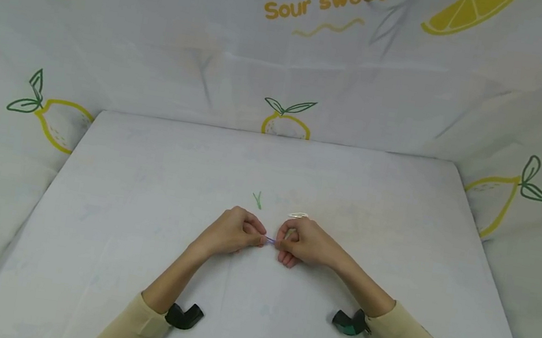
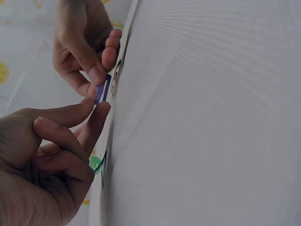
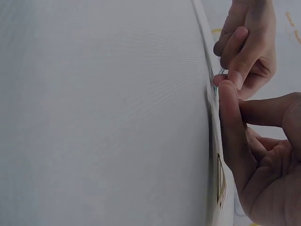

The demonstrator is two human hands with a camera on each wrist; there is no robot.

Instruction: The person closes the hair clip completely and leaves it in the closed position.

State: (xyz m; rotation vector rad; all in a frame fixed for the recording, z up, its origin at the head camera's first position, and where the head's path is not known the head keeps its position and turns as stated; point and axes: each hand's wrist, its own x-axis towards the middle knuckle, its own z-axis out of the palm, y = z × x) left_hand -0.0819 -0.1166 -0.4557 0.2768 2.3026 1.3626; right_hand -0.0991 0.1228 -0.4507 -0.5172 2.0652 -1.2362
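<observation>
"Sour sweet" lettering [image 1: 326, 0] marks far cloth [image 1: 167, 19]. Over white table [image 1: 105, 261], left hand [image 1: 231, 232] and right hand [image 1: 311, 243] pinch small purple piece [image 1: 270, 241] between closed fingertips [image 2: 98, 120]; green piece [image 1: 258, 201] far left, pale loops [image 1: 298, 215] far right. Left-wrist view shows purple piece; right-wrist view hides it behind fingers [image 3: 230, 108].

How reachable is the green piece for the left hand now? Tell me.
Probably yes: the green piece lies beyond the left hand with nothing visible between, though that hand likely must release the purple piece it pinches.
</observation>
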